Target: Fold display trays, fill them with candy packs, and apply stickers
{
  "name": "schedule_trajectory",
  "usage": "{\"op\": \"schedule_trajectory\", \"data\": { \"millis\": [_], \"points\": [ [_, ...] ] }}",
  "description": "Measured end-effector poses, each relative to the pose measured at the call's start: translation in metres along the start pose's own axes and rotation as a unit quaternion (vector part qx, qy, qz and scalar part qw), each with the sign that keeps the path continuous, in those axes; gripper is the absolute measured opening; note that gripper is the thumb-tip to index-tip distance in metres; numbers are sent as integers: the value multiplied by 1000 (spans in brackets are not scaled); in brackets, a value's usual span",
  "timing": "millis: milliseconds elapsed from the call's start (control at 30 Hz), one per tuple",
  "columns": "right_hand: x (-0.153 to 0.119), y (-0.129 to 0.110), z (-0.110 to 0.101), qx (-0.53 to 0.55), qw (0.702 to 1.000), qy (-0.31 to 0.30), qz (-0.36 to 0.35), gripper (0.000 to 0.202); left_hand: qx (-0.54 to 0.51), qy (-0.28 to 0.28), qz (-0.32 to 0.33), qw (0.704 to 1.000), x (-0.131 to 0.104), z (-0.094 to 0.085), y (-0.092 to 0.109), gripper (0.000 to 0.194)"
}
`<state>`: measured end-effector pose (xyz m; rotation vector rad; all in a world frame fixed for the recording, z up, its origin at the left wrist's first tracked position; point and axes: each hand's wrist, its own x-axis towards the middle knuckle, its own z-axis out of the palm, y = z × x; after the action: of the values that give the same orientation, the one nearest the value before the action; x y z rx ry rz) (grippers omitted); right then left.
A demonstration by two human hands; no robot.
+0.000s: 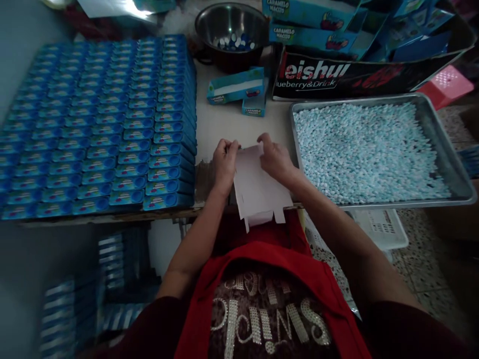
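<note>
A pale cardboard piece [260, 182] with tabs at its lower end is held at the table's front edge, plain side up. My left hand [225, 162] pinches its upper left corner, fingers closed. At the upper right corner my right hand [275, 157] grips it with curled fingers. Just beyond my hands, a blue open box [235, 87] lies on the table, partly over a smaller blue box [254, 105].
Rows of blue boxes [97, 129] cover the table's left. On the right are a metal tray [389, 204] of small pale-blue pieces and a black carton [314, 82] of blue packaging. A metal bowl [232, 22] stands at the back.
</note>
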<state>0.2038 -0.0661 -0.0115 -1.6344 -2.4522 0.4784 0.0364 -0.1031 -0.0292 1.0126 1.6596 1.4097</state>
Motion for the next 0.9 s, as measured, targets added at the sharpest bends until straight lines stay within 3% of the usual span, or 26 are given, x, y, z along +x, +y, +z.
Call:
{"op": "schedule_trajectory", "data": {
  "millis": [133, 333, 467, 600, 767, 900],
  "points": [
    [-3, -2, 8, -11, 1000, -23, -19, 88, 22, 22, -40, 999, 5, 5, -11, 16],
    [-17, 2, -8, 8, 997, -74, 6, 56, 142, -96, -21, 985, -1, -12, -9, 19],
    [0, 10, -27, 6, 990, -143, -10, 44, 218, -133, 2, 967, 6, -17, -7, 12],
    [27, 12, -36, 31, 986, -159, -49, 35, 266, -171, 10, 949, 12, -12, -4, 9],
    [58, -7, -27, -73, 966, -192, -156, 20, 322, -200, 48, 924, 38, -4, -11, 22],
    [63, -20, -14, -89, 964, -180, -173, 8, 326, -192, 75, 923, 51, 2, -25, 32]
  ]
}}
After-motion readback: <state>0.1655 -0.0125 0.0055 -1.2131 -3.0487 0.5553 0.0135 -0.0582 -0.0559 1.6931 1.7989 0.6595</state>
